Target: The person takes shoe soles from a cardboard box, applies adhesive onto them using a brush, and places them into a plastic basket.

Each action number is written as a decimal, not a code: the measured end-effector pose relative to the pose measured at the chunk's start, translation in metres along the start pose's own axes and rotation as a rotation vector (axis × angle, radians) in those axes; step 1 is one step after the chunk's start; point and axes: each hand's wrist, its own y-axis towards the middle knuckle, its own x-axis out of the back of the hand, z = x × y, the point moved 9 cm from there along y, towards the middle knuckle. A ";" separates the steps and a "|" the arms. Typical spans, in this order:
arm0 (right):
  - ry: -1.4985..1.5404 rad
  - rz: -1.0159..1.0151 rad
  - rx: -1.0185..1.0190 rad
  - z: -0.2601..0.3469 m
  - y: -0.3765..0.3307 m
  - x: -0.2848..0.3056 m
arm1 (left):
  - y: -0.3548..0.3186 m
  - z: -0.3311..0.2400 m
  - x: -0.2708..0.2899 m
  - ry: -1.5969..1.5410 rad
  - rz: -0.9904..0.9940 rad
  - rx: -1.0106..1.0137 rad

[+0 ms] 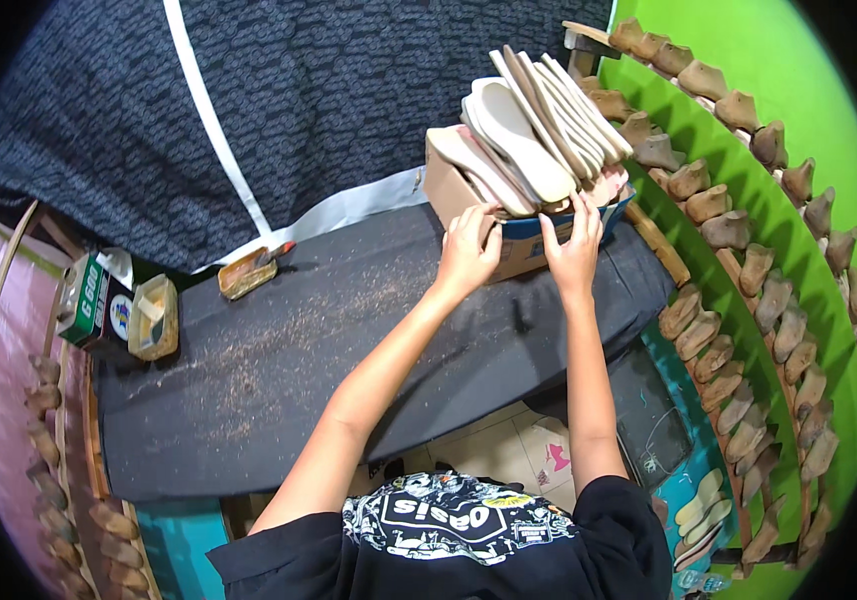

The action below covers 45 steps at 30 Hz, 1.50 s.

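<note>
A cardboard box (pixel 524 260) with a blue edge stands at the far right of the dark-covered table. White and beige shoe insoles (pixel 511 135) fill it, several standing on edge in a slanted row and others leaning at its left side. My left hand (pixel 471 245) is at the box's near left rim, its fingers bent over the edge. Also at the near rim, farther right, my right hand (pixel 575 243) has its thumb in front and its fingers over the top beside the insoles' lower ends. The fingertips of both hands are partly hidden.
Wood shavings litter the table (pixel 349 400). A small tray (pixel 247 272) with a red-tipped tool lies at the back. A green can (pixel 89 300) and a plastic container (pixel 155 318) stand at left. Shoe lasts (pixel 709 205) line the wall racks. More insoles (pixel 704 515) lie lower right.
</note>
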 end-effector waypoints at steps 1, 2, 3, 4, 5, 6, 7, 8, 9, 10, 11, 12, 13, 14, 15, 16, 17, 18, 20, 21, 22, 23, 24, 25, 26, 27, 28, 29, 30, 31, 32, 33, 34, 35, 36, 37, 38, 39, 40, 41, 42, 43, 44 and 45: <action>-0.005 -0.012 0.002 -0.001 0.007 0.000 | 0.009 0.013 -0.006 -0.085 0.008 0.044; -0.063 0.027 0.019 -0.003 0.011 -0.004 | 0.018 0.018 -0.011 -0.174 0.024 0.090; -0.119 0.067 0.035 -0.005 0.015 -0.009 | 0.026 0.018 -0.014 -0.181 0.031 0.082; -0.127 0.059 0.032 -0.008 0.019 -0.010 | 0.032 0.024 -0.021 -0.304 0.059 0.147; -0.141 0.084 0.046 -0.007 0.021 -0.014 | 0.035 0.031 -0.025 -0.420 0.083 0.218; -0.153 0.109 0.059 -0.007 0.023 -0.019 | 0.040 0.036 -0.028 -0.421 0.085 0.215; -0.152 0.113 0.066 -0.008 0.023 -0.023 | 0.043 0.047 -0.036 -0.551 0.099 0.278; -0.156 0.109 0.065 -0.010 0.023 -0.025 | 0.047 0.052 -0.044 -0.684 0.113 0.339; -0.139 0.129 0.040 -0.014 0.023 -0.028 | 0.049 0.057 -0.052 -0.750 0.154 0.399; -0.122 0.149 0.015 -0.017 0.023 -0.031 | 0.052 0.059 -0.054 -0.752 0.155 0.396; -0.127 0.147 0.014 -0.017 0.024 -0.030 | 0.053 0.060 -0.058 -0.785 0.172 0.465; -0.138 0.152 0.006 -0.017 0.024 -0.030 | 0.052 0.061 -0.062 -0.818 0.188 0.535; -0.148 0.157 -0.001 -0.016 0.024 -0.029 | 0.053 0.061 -0.064 -0.845 0.181 0.533; -0.150 0.154 -0.002 -0.014 0.025 -0.028 | 0.055 0.061 -0.066 -0.846 0.184 0.530; -0.168 0.156 0.008 -0.011 0.026 -0.028 | 0.056 0.060 -0.068 -0.835 0.214 0.529; -0.187 0.157 0.017 -0.009 0.027 -0.028 | 0.056 0.060 -0.071 -0.825 0.243 0.528; -0.147 0.167 -0.001 -0.010 0.027 -0.029 | 0.056 0.061 -0.071 -0.823 0.247 0.530; -0.150 0.164 -0.002 -0.010 0.027 -0.029 | 0.057 0.061 -0.072 -0.825 0.250 0.528; -0.214 0.159 0.025 -0.006 0.026 -0.030 | 0.056 0.063 -0.070 -0.874 0.230 0.547; -0.205 0.159 0.017 -0.007 0.025 -0.030 | 0.055 0.063 -0.070 -0.896 0.228 0.548; -0.205 0.158 0.019 -0.005 0.025 -0.030 | 0.056 0.063 -0.070 -0.896 0.227 0.547; -0.229 0.160 0.004 -0.004 0.025 -0.030 | 0.056 0.063 -0.070 -0.911 0.229 0.555; -0.253 0.162 -0.009 -0.004 0.025 -0.030 | 0.056 0.063 -0.070 -0.927 0.231 0.562; -0.251 0.162 -0.007 -0.002 0.026 -0.030 | 0.056 0.062 -0.069 -0.925 0.228 0.561; -0.230 0.150 -0.022 -0.003 0.026 -0.029 | 0.056 0.060 -0.068 -0.941 0.220 0.574; -0.210 0.137 -0.036 -0.004 0.027 -0.027 | 0.056 0.058 -0.067 -0.957 0.211 0.586; -0.210 0.136 -0.036 -0.006 0.027 -0.028 | 0.058 0.056 -0.066 -0.957 0.212 0.585; -0.160 0.120 -0.023 -0.005 0.027 -0.028 | 0.057 0.058 -0.066 -0.996 0.191 0.611; -0.110 0.103 -0.009 -0.004 0.027 -0.027 | 0.057 0.060 -0.066 -1.035 0.171 0.636; -0.110 0.101 -0.008 -0.005 0.026 -0.028 | 0.059 0.059 -0.066 -1.034 0.171 0.634; -0.053 0.090 -0.010 -0.006 0.026 -0.030 | 0.059 0.062 -0.069 -1.092 0.158 0.676; 0.002 0.078 -0.012 -0.007 0.026 -0.030 | 0.060 0.064 -0.072 -1.150 0.145 0.717; 0.004 0.076 -0.010 -0.007 0.025 -0.031 | 0.062 0.065 -0.074 -1.150 0.144 0.714; -0.004 0.072 -0.005 -0.008 0.023 -0.031 | 0.065 0.062 -0.077 -1.136 0.170 0.701; -0.012 0.068 -0.001 -0.009 0.022 -0.030 | 0.067 0.059 -0.081 -1.122 0.197 0.688; 0.004 0.075 -0.016 -0.010 0.021 -0.031 | 0.069 0.057 -0.084 -1.119 0.175 0.688; 0.009 0.074 -0.013 -0.008 0.021 -0.031 | 0.071 0.062 -0.085 -1.116 0.171 0.685; -0.003 0.088 -0.012 -0.005 0.021 -0.032 | 0.074 0.065 -0.085 -1.092 0.187 0.657; -0.013 0.102 -0.012 -0.002 0.021 -0.034 | 0.076 0.068 -0.085 -1.068 0.202 0.630; -0.041 0.118 -0.026 -0.002 0.022 -0.033 | 0.078 0.069 -0.083 -1.003 0.173 0.647; -0.042 0.117 -0.028 -0.002 0.025 -0.030 | 0.079 0.070 -0.083 -1.003 0.176 0.648; -0.070 0.145 -0.018 -0.001 0.029 -0.031 | 0.083 0.069 -0.078 -0.966 0.182 0.617; -0.097 0.170 -0.007 -0.001 0.034 -0.033 | 0.086 0.069 -0.075 -0.928 0.189 0.584; -0.075 0.210 -0.031 -0.007 0.039 -0.039 | 0.089 0.070 -0.072 -0.886 0.185 0.562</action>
